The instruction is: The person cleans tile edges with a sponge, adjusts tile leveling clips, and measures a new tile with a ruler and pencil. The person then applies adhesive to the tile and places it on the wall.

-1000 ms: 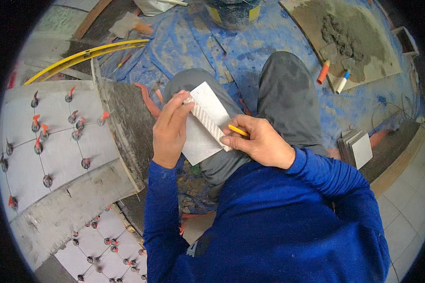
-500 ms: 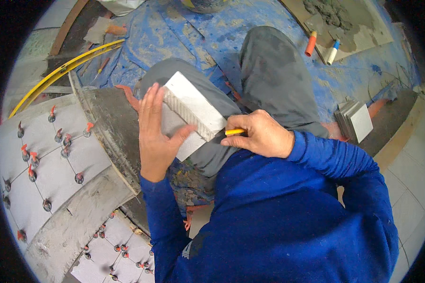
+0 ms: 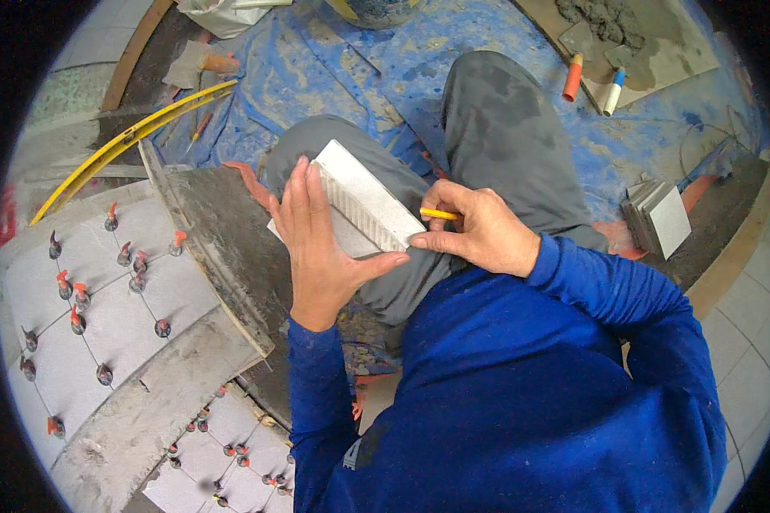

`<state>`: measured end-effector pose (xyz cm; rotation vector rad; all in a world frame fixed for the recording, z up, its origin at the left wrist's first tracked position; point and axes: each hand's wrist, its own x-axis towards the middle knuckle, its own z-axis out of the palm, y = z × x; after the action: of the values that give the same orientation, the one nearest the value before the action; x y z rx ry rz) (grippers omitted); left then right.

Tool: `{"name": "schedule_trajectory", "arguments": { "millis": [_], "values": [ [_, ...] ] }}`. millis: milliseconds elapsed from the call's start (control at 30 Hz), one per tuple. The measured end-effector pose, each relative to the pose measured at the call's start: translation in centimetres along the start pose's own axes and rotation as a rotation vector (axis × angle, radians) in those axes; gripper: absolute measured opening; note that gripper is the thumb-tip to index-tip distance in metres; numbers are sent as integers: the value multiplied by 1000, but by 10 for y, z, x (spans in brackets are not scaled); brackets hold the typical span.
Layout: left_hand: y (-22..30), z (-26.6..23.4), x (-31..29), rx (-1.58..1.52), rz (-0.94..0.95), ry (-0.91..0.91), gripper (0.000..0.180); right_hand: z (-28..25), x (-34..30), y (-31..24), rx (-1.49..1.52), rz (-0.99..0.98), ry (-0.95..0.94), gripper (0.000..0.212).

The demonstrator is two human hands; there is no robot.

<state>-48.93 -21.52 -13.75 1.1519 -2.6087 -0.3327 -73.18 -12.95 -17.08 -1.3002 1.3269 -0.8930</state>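
Observation:
A white tile (image 3: 371, 191) with a ribbed edge leans on my left thigh, and a second, greyish tile (image 3: 348, 234) lies against it. My left hand (image 3: 321, 248) spans the ribbed side, fingertips at the upper left end and thumb at the lower right end. Between the thumb and fingers of my right hand (image 3: 492, 231) is a short yellow pencil (image 3: 439, 213). The thumb and fingertips of that hand sit at the white tile's lower right corner. Whether the pencil's tip touches the tile cannot be made out.
Laid tiles (image 3: 124, 299) with red-topped levelling clips stand left, beside a concrete step (image 3: 158, 376). A yellow spirit level (image 3: 128, 137) lies beyond. Far right are a mortar board (image 3: 667, 60) and two trowels with red (image 3: 573, 79) and blue-white handles (image 3: 613, 92). Stacked tiles (image 3: 659, 221) sit right.
My left thumb has moved outward along the ribbed side to the tile's lower right end. My right hand has come up against that corner, and the pencil has tilted.

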Motion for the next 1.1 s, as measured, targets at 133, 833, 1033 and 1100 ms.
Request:
{"name": "schedule_trajectory", "arguments": {
  "millis": [133,833,1033,1100],
  "values": [
    [-1,2,1,-3,19,14,148,0,2,3,52,-1,9,39],
    [-2,5,1,5,38,50,146,8,6,5,210,19,-85,28],
    [-1,5,0,15,31,46,146,6,6,3,204,25,-94,26],
    [-2,5,0,21,28,39,146,6,7,2,176,44,-119,30]
  ]
}}
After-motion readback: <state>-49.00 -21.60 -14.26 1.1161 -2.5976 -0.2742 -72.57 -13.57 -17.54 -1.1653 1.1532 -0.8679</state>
